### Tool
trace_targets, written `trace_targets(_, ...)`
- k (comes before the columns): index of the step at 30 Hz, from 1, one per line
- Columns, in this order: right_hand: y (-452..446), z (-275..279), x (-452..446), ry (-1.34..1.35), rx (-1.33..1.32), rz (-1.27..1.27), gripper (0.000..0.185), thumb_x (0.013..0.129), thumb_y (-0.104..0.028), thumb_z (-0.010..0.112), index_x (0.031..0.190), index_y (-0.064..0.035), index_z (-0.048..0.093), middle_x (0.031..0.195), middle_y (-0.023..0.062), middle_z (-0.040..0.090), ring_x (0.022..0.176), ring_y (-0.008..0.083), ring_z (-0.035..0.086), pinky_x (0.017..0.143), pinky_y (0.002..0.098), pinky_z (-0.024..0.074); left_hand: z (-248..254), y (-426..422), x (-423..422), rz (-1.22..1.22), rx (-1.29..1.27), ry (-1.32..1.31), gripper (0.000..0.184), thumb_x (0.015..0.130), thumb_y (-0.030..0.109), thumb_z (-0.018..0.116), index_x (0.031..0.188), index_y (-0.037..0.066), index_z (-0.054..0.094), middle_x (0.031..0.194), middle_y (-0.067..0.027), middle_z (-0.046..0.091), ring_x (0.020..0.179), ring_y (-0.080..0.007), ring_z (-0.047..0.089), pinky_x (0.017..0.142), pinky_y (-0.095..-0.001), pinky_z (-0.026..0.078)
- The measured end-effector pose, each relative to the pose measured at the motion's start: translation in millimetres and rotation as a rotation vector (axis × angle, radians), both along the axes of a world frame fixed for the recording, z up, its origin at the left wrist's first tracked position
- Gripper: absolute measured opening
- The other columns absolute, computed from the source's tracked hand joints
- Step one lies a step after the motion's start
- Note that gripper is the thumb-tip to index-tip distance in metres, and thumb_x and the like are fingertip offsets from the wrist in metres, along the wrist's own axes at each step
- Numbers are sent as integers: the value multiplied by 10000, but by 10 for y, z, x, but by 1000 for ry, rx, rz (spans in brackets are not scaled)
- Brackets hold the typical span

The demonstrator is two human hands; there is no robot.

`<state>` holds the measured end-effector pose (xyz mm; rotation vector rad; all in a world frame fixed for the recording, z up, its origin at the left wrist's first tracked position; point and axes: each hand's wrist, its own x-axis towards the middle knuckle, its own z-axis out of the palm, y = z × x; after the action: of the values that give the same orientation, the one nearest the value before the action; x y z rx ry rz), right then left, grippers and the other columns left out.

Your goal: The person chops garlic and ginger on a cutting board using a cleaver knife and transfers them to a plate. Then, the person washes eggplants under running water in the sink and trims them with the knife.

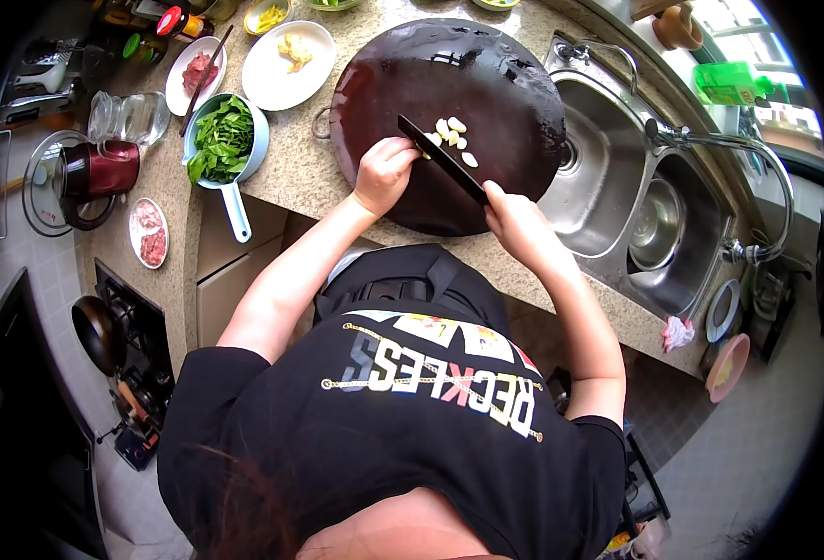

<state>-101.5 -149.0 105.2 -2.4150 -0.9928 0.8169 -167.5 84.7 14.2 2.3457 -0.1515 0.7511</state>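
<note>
A big round dark cutting board (379,84) lies on the counter in front of me. My right hand (516,219) is wrapped round the handle of a kitchen knife (440,159), whose dark blade slants up and left across the board. Left of the blade, my left hand (384,175) has its fingers bunched together. At their tips, against the knife, a small pale garlic clove (426,155) shows in part. Several peeled garlic cloves (454,137) lie loose just beyond the blade.
A double steel sink (594,210) with taps is on the right. Leafy greens fill a light-blue handled strainer (236,210) at left. Nearby are a white plate (267,89) with pale pieces, a meat plate (177,93) with chopsticks, and another meat dish (138,229).
</note>
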Motion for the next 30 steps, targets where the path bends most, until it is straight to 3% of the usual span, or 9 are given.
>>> trace_targets(5, 245, -329, -11, 43, 91, -61, 148, 864, -90, 517, 959, -15, 433, 791, 248, 609, 806, 432, 612, 678, 514, 478, 7, 9, -6, -2, 4, 9, 183, 661, -61, 615, 821, 16, 660, 869, -111, 655, 810, -290, 639, 737, -363, 525)
trace_targets(14, 203, -213, 17, -39, 131, -181, 161, 879, -116, 516, 991, -31, 438, 790, 234, 620, 783, 438, 613, 674, 530, 477, 27, -33, 25, -17, 48, -3, 202, 666, -69, 621, 850, 5, 656, 871, -106, 644, 815, -288, 631, 728, -363, 522)
trace_targets(16, 164, -144, -5, -41, 136, -218, 144, 870, -112, 537, 949, -39, 441, 790, 260, 582, 798, 458, 571, 661, 515, 438, 50, -53, 37, -37, 98, 14, 205, 666, -59, 631, 860, 2, 653, 878, -105, 639, 813, -288, 626, 723, -360, 519)
trace_targets(24, -7, -132, -173, -148, 55, -45, 152, 844, -71, 534, 944, -35, 426, 717, 215, 608, 711, 414, 619, 610, 508, 483, 8, -28, -7, 2, 150, 0, 163, 663, -33, 625, 818, 16, 631, 847, -103, 607, 813, -289, 607, 713, -358, 516)
trace_targets(30, 273, -266, -237, -249, 24, -68, 134, 832, -51, 514, 935, -26, 433, 684, 194, 608, 668, 392, 628, 593, 484, 503, -41, -21, -23, -1, 184, 26, 134, 663, -18, 618, 792, 17, 608, 863, -113, 600, 833, -301, 604, 730, -356, 520)
